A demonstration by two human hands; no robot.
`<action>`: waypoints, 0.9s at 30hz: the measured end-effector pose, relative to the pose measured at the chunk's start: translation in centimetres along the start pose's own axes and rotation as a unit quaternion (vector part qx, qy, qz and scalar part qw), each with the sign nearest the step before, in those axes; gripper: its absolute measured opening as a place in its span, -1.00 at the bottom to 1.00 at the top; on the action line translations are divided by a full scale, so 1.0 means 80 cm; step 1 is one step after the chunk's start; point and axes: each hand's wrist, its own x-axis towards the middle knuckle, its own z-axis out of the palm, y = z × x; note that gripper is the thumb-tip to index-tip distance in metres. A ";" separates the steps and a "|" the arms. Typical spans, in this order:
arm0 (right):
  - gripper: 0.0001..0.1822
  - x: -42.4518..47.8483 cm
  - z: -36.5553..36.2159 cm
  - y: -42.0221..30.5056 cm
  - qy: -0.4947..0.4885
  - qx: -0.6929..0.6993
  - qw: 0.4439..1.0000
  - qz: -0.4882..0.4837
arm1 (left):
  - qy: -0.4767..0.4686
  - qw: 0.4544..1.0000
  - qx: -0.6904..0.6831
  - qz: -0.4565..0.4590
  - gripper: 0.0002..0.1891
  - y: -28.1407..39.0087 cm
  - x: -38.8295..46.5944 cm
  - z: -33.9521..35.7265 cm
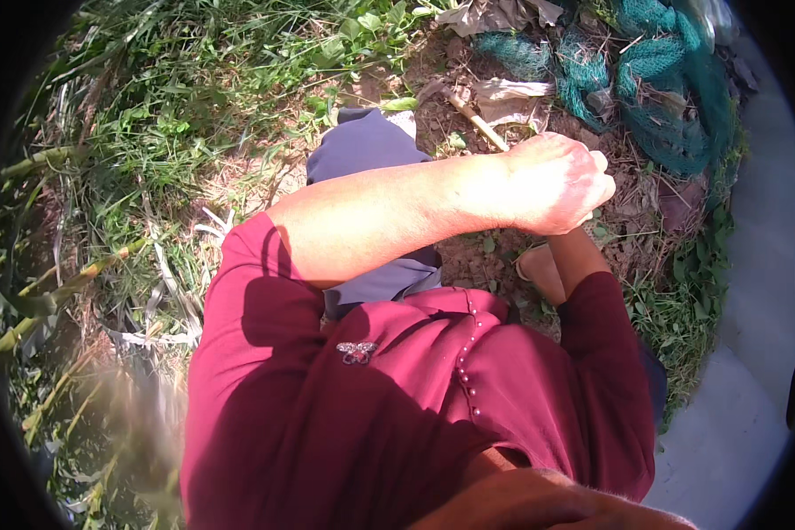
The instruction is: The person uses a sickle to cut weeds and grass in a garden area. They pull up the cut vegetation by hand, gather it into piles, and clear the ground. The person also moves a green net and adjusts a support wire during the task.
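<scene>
My left hand (563,185) reaches across to the right with its fingers curled, brightly sunlit. Whether anything is inside it cannot be told. A pale wooden shaft (477,120), with a darker, blurred part at its upper end, slants down to my left wrist and passes out of sight there. From the right, my other forearm (576,258) rises to just beneath the left hand, which hides the right hand. Below both arms is my dark red top, with a row of small beads and a butterfly-shaped ornament (356,352).
Green netting (662,93) lies bunched at the upper right among dry scraps and soil. Grass and weeds (172,119) cover the left. My blue-grey trouser leg (368,146) and part of a foot (542,270) show near the arms. A pale smooth surface (762,265) runs along the right.
</scene>
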 end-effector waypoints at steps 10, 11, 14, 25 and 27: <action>-0.64 0.084 0.080 -0.013 0.159 0.105 0.971 0.148 | 0.018 1.000 -0.015 0.020 -0.82 -0.010 -0.008 -0.010; -0.65 0.089 0.084 -0.015 0.168 0.114 0.967 0.155 | 0.017 0.999 -0.020 0.024 -0.82 -0.011 -0.009 -0.011; -0.66 0.093 0.088 -0.017 0.191 0.142 0.957 0.166 | -0.002 1.000 -0.017 0.009 -0.81 -0.010 -0.016 -0.013; -0.73 0.108 0.057 -0.062 0.394 0.094 0.903 0.143 | 0.025 0.999 -0.035 0.016 -0.87 -0.001 -0.028 -0.029; -0.73 0.124 0.053 -0.073 0.427 0.055 0.894 0.127 | 0.028 0.999 -0.044 0.013 -0.86 -0.001 -0.031 -0.028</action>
